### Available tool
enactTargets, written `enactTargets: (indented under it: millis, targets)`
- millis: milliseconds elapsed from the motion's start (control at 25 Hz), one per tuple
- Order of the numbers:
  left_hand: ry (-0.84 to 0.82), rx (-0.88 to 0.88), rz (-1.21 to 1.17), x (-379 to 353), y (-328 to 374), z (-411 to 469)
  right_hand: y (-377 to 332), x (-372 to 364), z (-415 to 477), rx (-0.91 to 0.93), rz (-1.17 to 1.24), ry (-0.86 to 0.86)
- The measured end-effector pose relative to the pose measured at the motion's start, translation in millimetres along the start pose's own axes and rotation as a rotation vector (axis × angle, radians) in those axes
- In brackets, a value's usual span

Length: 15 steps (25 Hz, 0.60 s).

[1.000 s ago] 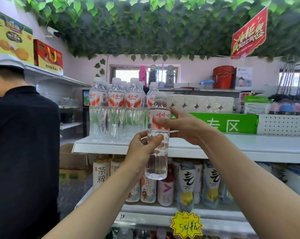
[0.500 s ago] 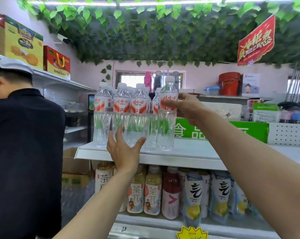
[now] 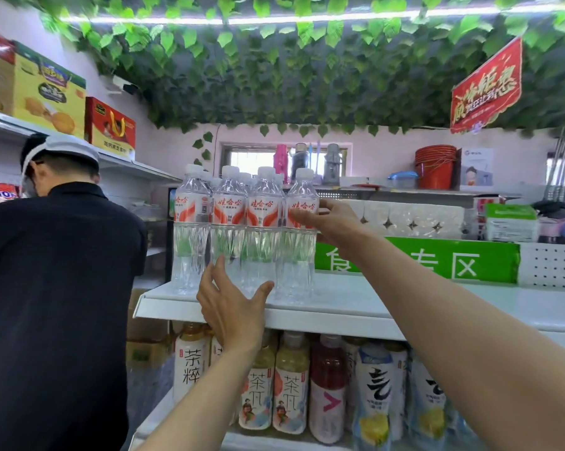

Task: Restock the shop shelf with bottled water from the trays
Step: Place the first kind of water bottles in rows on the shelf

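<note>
Several clear water bottles with red and white labels stand in a row on the white top shelf (image 3: pixel 404 304). The rightmost water bottle (image 3: pixel 299 255) stands upright at the end of that row, touching its neighbour. My right hand (image 3: pixel 331 222) wraps its label from the right side, fingers across the front and thumb above. Lower down, my left hand (image 3: pixel 232 304) is held up with spread fingers in front of the bottles' bases and the shelf edge, holding nothing.
A person in a black shirt and white cap (image 3: pixel 53 288) stands close on the left, back turned. Tea and juice bottles (image 3: pixel 290 385) fill the lower shelf. A green sign (image 3: pixel 437 258) and toilet rolls (image 3: pixel 404 219) sit behind the top shelf. Bare shelf extends right of the row.
The bottle went from in front of the shelf, held by both hands, to standing at the row's right end. My left hand let go and stays open below.
</note>
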<state>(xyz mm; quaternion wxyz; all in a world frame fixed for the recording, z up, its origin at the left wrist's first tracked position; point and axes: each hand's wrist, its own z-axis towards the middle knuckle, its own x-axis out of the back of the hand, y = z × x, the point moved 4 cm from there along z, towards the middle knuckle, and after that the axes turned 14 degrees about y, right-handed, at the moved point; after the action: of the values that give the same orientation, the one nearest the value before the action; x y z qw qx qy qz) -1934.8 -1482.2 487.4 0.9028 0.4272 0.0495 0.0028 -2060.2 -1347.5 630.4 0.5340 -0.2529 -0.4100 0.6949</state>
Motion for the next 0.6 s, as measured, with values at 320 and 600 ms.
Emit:
enactTargets:
  millis: [320,600]
  targets:
    - [-0.122,0.032,0.034,10.2,7.2,3.3,-9.6,-3.2,-20.7,0.058,-0.202,0.099]
    - [-0.310,-0.018,0.140,62.3,25.4,28.3,-51.7,7.5,-87.1,0.257,-0.629,0.202]
